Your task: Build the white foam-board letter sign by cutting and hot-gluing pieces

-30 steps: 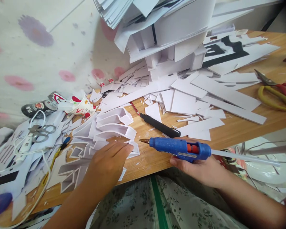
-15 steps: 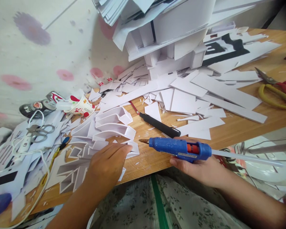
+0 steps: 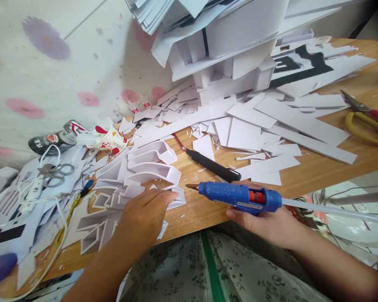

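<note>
My right hand [image 3: 264, 220] grips a blue hot glue gun [image 3: 229, 195] with a clear glue stick [image 3: 327, 207] sticking out of its back. The gun's metal nozzle points left, just short of a small white foam-board piece [image 3: 178, 201]. My left hand [image 3: 148, 212] is closed over that piece at the table edge, its fingers together; the palm side is hidden. Beyond and beside the left hand stand several white curved, hollow foam-board shapes [image 3: 154, 170]. A black-handled craft knife [image 3: 212, 163] lies on the table past the glue gun's nozzle.
White board offcuts [image 3: 242, 132] cover the back of the wooden table [image 3: 192, 216]. Yellow-handled scissors [image 3: 367, 126] lie at the right, grey scissors [image 3: 55, 174] and a white cable [image 3: 63, 226] at the left. A paper cup [image 3: 110, 140] and a dark can [image 3: 50, 142] lie by the wall.
The whole view has shifted slightly to the right. Both hands and the glue gun keep nearly the same positions relative to the table.
</note>
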The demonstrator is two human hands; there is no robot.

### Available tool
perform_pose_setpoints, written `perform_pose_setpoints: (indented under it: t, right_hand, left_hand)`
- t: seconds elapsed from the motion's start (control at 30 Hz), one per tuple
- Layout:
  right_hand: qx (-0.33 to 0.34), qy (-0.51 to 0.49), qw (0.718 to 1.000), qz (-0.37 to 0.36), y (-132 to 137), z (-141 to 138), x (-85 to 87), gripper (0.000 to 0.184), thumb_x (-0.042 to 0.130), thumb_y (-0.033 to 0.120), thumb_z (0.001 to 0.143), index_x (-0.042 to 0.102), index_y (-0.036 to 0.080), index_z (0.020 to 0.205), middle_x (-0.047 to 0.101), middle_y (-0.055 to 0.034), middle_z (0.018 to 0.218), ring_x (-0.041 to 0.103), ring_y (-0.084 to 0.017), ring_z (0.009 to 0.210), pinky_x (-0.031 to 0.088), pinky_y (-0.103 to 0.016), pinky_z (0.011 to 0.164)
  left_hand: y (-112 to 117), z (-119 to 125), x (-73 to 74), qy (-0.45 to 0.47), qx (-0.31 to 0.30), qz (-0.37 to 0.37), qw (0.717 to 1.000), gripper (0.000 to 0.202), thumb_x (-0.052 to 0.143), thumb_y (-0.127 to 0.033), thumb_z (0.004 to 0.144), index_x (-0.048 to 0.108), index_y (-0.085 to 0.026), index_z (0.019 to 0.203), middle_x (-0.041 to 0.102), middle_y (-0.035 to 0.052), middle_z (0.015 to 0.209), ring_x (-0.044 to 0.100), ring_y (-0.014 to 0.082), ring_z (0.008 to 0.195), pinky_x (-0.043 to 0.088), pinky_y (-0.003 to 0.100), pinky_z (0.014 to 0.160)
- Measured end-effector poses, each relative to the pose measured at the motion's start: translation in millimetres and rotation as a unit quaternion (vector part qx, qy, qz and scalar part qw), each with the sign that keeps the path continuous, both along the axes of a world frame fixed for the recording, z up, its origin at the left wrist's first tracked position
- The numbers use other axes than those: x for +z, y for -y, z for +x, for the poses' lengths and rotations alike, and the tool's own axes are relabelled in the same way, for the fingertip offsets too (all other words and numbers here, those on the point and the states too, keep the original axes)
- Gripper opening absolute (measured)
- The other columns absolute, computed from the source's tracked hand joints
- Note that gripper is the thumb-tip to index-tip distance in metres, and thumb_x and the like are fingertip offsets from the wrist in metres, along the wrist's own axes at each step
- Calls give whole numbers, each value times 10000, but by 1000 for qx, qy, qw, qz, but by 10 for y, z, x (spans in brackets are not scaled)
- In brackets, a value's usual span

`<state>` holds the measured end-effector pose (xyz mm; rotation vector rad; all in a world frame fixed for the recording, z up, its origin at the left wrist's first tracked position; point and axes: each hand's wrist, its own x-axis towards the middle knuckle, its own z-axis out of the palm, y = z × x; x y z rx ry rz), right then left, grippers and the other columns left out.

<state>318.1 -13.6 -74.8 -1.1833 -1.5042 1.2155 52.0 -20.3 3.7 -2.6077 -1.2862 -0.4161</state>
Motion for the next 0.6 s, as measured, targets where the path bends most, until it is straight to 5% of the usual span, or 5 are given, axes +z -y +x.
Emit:
perform_pose_setpoints:
  t: [0.3, 0.6]
  right_hand:
    - [27, 63, 997, 44, -14, 26, 53, 363, 717, 379, 660, 664, 226, 985, 682, -97, 1012, 674, -277, 873, 577, -403, 775]
    - [174, 109, 978, 45, -166, -77, 318, 65, 605, 257, 739, 638, 203, 723, 659, -25, 722, 600, -175, 594, 505, -276, 539]
  left_hand:
    - [50, -63, 92, 59, 47, -15, 997, 194, 503, -113, 895, 664, -175, 984, 717, 41, 931, 675, 143, 855, 527, 228, 795]
    - [29, -125, 42, 82, 3, -55, 995, 233, 503, -71, 872, 667, -177, 999, 696, 39, 927, 645, 142, 889, 512, 257, 847]
